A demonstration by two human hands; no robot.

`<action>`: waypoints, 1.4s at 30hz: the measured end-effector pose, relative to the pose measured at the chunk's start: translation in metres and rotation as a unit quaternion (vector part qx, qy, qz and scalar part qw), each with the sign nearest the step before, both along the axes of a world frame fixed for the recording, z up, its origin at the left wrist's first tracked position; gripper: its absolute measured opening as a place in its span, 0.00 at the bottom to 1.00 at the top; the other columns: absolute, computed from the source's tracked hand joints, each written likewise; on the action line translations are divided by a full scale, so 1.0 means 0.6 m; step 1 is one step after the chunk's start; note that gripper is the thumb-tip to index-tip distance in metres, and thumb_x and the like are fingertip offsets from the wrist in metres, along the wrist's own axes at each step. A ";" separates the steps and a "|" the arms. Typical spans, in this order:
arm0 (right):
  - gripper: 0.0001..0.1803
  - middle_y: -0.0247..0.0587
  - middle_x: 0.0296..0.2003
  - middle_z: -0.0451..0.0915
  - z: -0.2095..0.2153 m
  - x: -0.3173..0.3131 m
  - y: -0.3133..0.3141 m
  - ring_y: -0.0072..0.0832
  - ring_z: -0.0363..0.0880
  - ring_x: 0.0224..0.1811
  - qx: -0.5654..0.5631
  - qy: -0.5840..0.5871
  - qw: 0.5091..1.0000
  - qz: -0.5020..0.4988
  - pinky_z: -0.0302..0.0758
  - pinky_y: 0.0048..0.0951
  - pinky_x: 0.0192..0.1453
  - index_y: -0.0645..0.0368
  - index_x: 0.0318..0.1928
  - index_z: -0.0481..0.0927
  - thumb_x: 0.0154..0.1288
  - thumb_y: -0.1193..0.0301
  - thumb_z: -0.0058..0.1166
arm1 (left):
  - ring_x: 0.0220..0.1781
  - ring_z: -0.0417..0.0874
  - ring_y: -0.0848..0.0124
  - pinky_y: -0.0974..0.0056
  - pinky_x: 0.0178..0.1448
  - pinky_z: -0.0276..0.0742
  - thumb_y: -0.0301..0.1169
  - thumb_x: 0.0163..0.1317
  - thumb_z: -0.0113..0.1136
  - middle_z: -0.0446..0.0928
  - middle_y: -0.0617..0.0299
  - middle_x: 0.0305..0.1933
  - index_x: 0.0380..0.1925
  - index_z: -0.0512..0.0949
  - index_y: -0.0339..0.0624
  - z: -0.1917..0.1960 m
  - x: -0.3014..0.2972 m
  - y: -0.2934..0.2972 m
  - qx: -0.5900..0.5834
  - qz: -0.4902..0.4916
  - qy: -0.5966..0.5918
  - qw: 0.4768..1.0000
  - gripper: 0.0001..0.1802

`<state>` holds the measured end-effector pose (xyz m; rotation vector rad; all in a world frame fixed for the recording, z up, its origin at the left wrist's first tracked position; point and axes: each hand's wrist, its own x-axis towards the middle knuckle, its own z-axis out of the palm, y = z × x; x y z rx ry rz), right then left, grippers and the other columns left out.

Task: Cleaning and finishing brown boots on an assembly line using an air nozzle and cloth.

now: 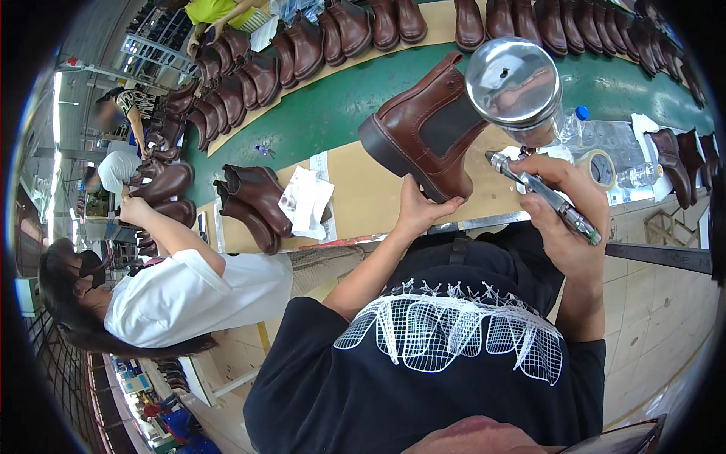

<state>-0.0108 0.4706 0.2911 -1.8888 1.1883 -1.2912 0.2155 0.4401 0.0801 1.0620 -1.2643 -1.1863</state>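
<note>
My left hand [423,210] grips a brown ankle boot [416,125] near its toe, thumb and fingers on either side. The boot is tilted, with its dark sole toward the left and its pull tab up; a dark elastic panel shows on its side. In my right hand [563,204] is a spray gun [556,200], fingers wrapped round its body. Its round shiny metal cup [514,87] rises above and hides part of the boot's edge. The nozzle lies close to the boot, apart from it.
Brown boots [352,30] line the far side of the green table [318,113]. A boot pair [253,200] and white paper [306,200] lie left on brown cardboard [352,178]. Tape [597,168] and plastic bottles [639,175] are at right. A co-worker in white [181,291] stands left.
</note>
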 end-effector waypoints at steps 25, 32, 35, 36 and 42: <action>0.12 0.40 0.31 0.84 -0.039 -0.017 0.020 0.23 0.82 0.32 0.007 -0.007 1.000 0.012 0.71 0.24 0.36 0.64 0.42 0.83 0.58 0.75 0.66 | 0.59 0.78 0.63 0.57 0.64 0.75 0.25 0.42 0.81 0.75 0.51 0.58 0.61 0.62 0.33 0.038 -0.007 0.014 0.014 -0.029 -0.020 0.999 0.47; 0.11 0.40 0.32 0.83 -0.043 -0.038 0.015 0.22 0.79 0.30 0.016 -0.048 0.998 -0.032 0.71 0.23 0.35 0.66 0.42 0.83 0.60 0.75 0.66 | 0.59 0.79 0.63 0.58 0.64 0.76 0.25 0.43 0.81 0.76 0.51 0.57 0.61 0.64 0.32 0.034 -0.006 0.017 0.033 -0.046 0.019 0.998 0.46; 0.11 0.39 0.32 0.83 -0.046 -0.044 0.012 0.19 0.77 0.29 0.005 -0.071 0.997 -0.036 0.70 0.21 0.34 0.66 0.44 0.83 0.61 0.76 0.64 | 0.59 0.79 0.64 0.58 0.64 0.76 0.26 0.43 0.81 0.76 0.51 0.57 0.61 0.64 0.32 0.037 -0.008 0.020 0.034 -0.048 0.014 0.998 0.46; 0.11 0.38 0.32 0.83 -0.047 -0.046 0.012 0.18 0.78 0.30 0.016 -0.089 0.995 -0.040 0.70 0.21 0.34 0.66 0.45 0.83 0.62 0.76 0.64 | 0.59 0.79 0.64 0.58 0.64 0.76 0.25 0.43 0.80 0.76 0.51 0.57 0.61 0.65 0.33 0.037 -0.009 0.023 0.042 -0.050 0.026 0.998 0.45; 0.11 0.35 0.34 0.83 -0.051 -0.064 0.014 0.16 0.78 0.33 0.053 -0.110 0.989 -0.077 0.71 0.18 0.36 0.67 0.47 0.82 0.65 0.77 0.62 | 0.58 0.80 0.63 0.59 0.63 0.76 0.23 0.45 0.77 0.77 0.50 0.56 0.62 0.65 0.32 0.049 -0.003 0.042 0.082 -0.021 0.089 0.992 0.43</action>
